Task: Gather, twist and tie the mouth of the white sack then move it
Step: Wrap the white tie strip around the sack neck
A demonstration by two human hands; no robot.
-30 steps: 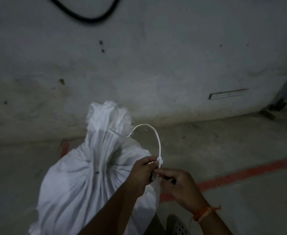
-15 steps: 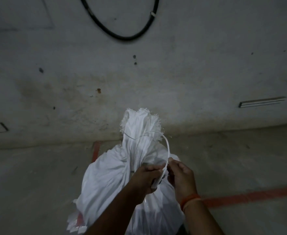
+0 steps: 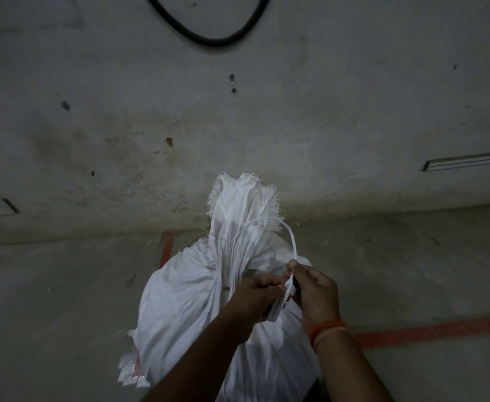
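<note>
Mouth of the white sack is gathered; white tie is looped, unfastened, pinched by left hand and right hand; moving remains.

Black cable on wall; red floor line

The sack is stood on the floor, directly ahead of and beneath both hands, with its gathered mouth raised beyond them, nearer the wall. The left hand and the right hand are placed side by side, nearly touching, in front of the gathered neck. A tie strip is looped around the neck above the hands, and its ends are pinched between both hands. A floor line is laid to the right of the right hand; another lies beyond the left hand, partly hidden behind the sack. A cable is hung on the wall far beyond both hands.
</note>
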